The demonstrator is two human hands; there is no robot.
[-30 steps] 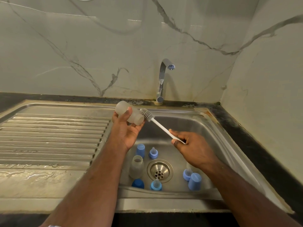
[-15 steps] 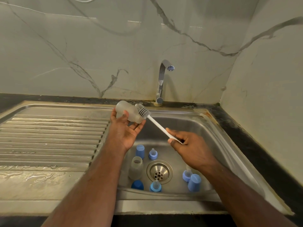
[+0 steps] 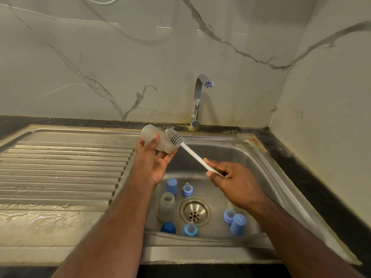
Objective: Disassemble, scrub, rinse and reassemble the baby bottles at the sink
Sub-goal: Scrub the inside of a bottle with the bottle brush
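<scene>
marble-patterned wall panels back a stainless steel sink (image 3: pixel 251 155) set in a dark counter; all positions below are given relative to the drain (image 3: pixel 195 211) at the basin floor.

above and to the left of the drain, over the basin's left rim, the left hand (image 3: pixel 153 163) holds a frosted bottle body (image 3: pixel 157 140) lying on its side, fingers curled beneath and thumb across the top. judged reason: the open neck is turned right, toward the other hand, so the tool can reach it. the bottle brush (image 3: pixel 175 137) lies with its bristle head against the neck end of that bottle, outside rather than inserted as far as can be seen. above and right of the drain, the right hand (image 3: pixel 232 181) pinches the white handle near its end between thumb and curled fingers, which favours reach and twisting.

ringed around the drain lie loose parts: a second bottle body (image 3: pixel 166 206) upright just left, blue caps (image 3: pixel 171 186) behind-left and front-right, teat-and-collar pieces (image 3: pixel 187 190) behind, in front and right. judged: disassembly done, scrubbing under way.

the tap (image 3: pixel 197 101), behind the drain, shows no flow. the ribbed draining board (image 3: pixel 66 169), far left, is wet.
</scene>
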